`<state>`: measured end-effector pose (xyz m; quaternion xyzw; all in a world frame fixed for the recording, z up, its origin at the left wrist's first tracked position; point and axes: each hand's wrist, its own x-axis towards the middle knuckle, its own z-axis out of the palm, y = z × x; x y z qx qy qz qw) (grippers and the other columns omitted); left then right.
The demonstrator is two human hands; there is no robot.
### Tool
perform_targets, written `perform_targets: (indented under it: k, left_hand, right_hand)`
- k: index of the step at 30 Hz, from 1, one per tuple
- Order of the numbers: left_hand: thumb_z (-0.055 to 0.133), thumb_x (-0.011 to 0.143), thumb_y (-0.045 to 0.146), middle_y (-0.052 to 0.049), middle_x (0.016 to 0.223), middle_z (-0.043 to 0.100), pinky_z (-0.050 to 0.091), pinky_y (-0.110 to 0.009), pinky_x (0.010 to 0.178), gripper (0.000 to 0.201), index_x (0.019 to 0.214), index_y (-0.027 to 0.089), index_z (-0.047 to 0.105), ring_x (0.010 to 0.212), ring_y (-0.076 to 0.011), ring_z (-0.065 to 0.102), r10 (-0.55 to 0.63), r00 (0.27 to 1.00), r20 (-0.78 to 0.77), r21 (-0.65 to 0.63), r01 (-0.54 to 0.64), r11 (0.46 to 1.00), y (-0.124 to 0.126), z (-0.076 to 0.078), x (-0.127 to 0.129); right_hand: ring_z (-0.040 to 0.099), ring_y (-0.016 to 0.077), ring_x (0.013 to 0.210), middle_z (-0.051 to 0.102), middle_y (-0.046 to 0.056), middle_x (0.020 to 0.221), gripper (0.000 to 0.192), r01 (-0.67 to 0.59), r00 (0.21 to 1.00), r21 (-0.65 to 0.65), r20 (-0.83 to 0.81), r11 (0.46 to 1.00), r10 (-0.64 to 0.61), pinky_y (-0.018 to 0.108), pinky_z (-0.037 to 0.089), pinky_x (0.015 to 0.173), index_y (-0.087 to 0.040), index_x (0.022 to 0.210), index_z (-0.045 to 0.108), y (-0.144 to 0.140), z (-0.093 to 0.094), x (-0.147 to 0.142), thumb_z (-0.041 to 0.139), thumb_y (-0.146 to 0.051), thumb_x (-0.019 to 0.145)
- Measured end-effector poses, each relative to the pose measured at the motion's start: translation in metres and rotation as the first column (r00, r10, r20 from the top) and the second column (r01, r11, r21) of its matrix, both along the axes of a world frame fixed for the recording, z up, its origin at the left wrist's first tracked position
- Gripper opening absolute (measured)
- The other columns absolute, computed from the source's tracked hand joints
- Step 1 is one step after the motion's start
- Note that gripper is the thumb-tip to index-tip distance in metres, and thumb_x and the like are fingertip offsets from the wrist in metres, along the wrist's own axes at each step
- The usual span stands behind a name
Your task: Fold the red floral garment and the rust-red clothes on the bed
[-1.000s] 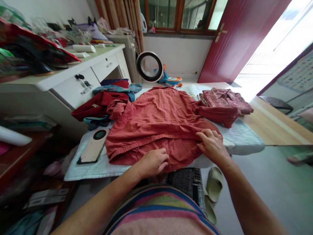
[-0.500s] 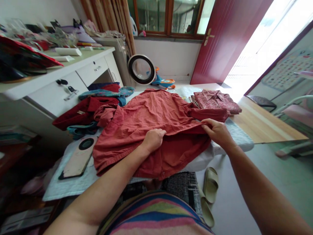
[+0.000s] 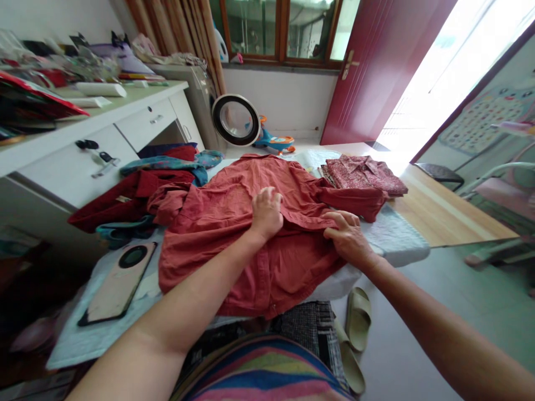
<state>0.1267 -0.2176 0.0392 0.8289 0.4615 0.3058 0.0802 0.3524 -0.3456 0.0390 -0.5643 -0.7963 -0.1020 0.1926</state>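
A rust-red long-sleeved shirt point(image 3: 234, 200) lies spread over a pale quilted cloth, its collar toward the far side. On the middle of the shirt, my left hand point(image 3: 266, 213) is closed with its fingers curled at a fold of the fabric. My right hand point(image 3: 348, 235) pinches the edge of the same fold further right, thumb below and fingers above. Between the hands the fabric is raised in a ridge, and the shirt's lower part lies in front of it. One sleeve point(image 3: 355, 199) stretches right, just beyond my right hand.
Folded patterned shirts point(image 3: 363, 172) sit at the far right of the cloth. Dark red and blue garments point(image 3: 134, 189) are heaped on the left, near a phone point(image 3: 119, 284). A white desk point(image 3: 100, 161) borders the left. Slippers point(image 3: 357, 320) lie on the floor.
Both hands have moved the gripped fabric; my left hand went forward, away from me, and my right hand came slightly left. The shirt's lower opening has narrowed.
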Motion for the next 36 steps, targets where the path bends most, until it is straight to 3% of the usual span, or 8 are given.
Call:
perform_targets:
  k: [3, 6, 12, 15, 19, 24, 29, 36]
  left_hand:
    - [0.049, 0.085, 0.010, -0.011, 0.128, 0.054, 0.036, -0.042, 0.105, 0.028, 0.108, 0.019, 0.061, 0.119, -0.0255, 0.047, -0.371, 0.912, -0.175, 0.118, 0.394, 0.912, -0.038, -0.002, 0.019]
    - [0.049, 0.090, 0.016, -0.010, 0.134, 0.054, 0.033, -0.044, 0.108, 0.026, 0.112, 0.020, 0.061, 0.124, -0.0260, 0.044, -0.517, 0.807, -0.284, 0.113, 0.564, 0.818, -0.054, -0.011, 0.034]
    - [0.068, 0.082, 0.037, -0.013, 0.133, 0.054, 0.038, -0.046, 0.103, 0.048, 0.125, 0.018, 0.055, 0.122, -0.0284, 0.049, -0.504, 0.802, -0.322, -0.097, 0.501, 0.860, -0.039, -0.031, 0.051]
    - [0.072, 0.078, 0.032, -0.013, 0.138, 0.050, 0.033, -0.049, 0.107, 0.051, 0.124, 0.019, 0.055, 0.131, -0.0306, 0.041, -0.497, 0.830, -0.254, -0.047, 0.503, 0.863, -0.042, -0.034, 0.059]
    - [0.065, 0.081, 0.019, -0.012, 0.135, 0.051, 0.035, -0.047, 0.107, 0.040, 0.120, 0.020, 0.058, 0.130, -0.0285, 0.040, -0.513, 0.837, -0.190, 0.022, 0.526, 0.850, -0.052, -0.034, 0.072]
    - [0.054, 0.093, 0.031, -0.009, 0.123, 0.057, 0.041, -0.044, 0.101, 0.020, 0.105, 0.021, 0.067, 0.115, -0.0248, 0.050, -0.448, 0.890, -0.081, 0.003, 0.450, 0.893, -0.055, -0.031, 0.076]
    - [0.050, 0.093, 0.019, -0.007, 0.110, 0.062, 0.044, -0.039, 0.095, 0.022, 0.104, 0.024, 0.069, 0.107, -0.0222, 0.052, -0.462, 0.887, 0.004, -0.021, 0.462, 0.887, -0.058, -0.022, 0.059]
    - [0.047, 0.089, 0.010, -0.006, 0.096, 0.065, 0.046, -0.035, 0.085, 0.022, 0.098, 0.021, 0.064, 0.094, -0.0211, 0.056, -0.538, 0.824, -0.176, -0.144, 0.519, 0.843, -0.065, -0.031, 0.046]
  right_hand:
    - [0.039, 0.0289, 0.126, 0.052, 0.006, 0.134, 0.020, 0.058, 0.998, -0.049, 0.029, 0.997, -0.057, 0.049, 0.029, 0.105, -0.025, 0.090, 0.069, 0.003, -0.003, 0.013, 0.052, -0.015, 0.087]
    - [0.041, 0.0303, 0.123, 0.050, 0.010, 0.134, 0.030, 0.095, 0.995, -0.113, 0.015, 0.989, -0.094, 0.048, 0.035, 0.103, -0.023, 0.110, 0.066, 0.007, -0.004, 0.027, 0.058, -0.019, 0.082]
    - [0.044, 0.0302, 0.119, 0.052, 0.011, 0.129, 0.028, 0.027, 0.999, -0.179, -0.035, 0.983, -0.034, 0.049, 0.040, 0.101, -0.023, 0.105, 0.069, 0.008, -0.011, 0.042, 0.060, -0.016, 0.079]
    - [0.048, 0.0276, 0.114, 0.056, 0.010, 0.122, 0.019, -0.004, 0.989, -0.144, -0.144, 0.990, -0.017, 0.047, 0.042, 0.100, -0.024, 0.092, 0.071, 0.009, -0.014, 0.044, 0.055, -0.018, 0.085]
    - [0.053, 0.0242, 0.107, 0.059, 0.008, 0.112, 0.014, -0.044, 0.937, -0.139, -0.350, 0.989, -0.007, 0.044, 0.044, 0.097, -0.023, 0.086, 0.069, 0.012, -0.014, 0.042, 0.055, -0.021, 0.086]
    - [0.058, 0.0205, 0.099, 0.059, 0.006, 0.102, 0.011, -0.070, 0.845, -0.170, -0.533, 0.983, -0.032, 0.037, 0.046, 0.091, -0.022, 0.088, 0.064, 0.010, -0.013, 0.043, 0.053, -0.020, 0.085]
    - [0.054, 0.0238, 0.098, 0.059, 0.007, 0.103, 0.033, 0.067, 0.921, -0.167, -0.368, 0.984, -0.125, 0.040, 0.046, 0.089, -0.022, 0.104, 0.058, 0.001, -0.017, 0.053, 0.053, -0.011, 0.074]
    - [0.054, 0.0243, 0.098, 0.061, 0.008, 0.104, 0.035, 0.113, 0.955, -0.178, -0.252, 0.978, -0.156, 0.039, 0.045, 0.090, -0.022, 0.105, 0.059, -0.006, -0.025, 0.065, 0.047, -0.006, 0.076]
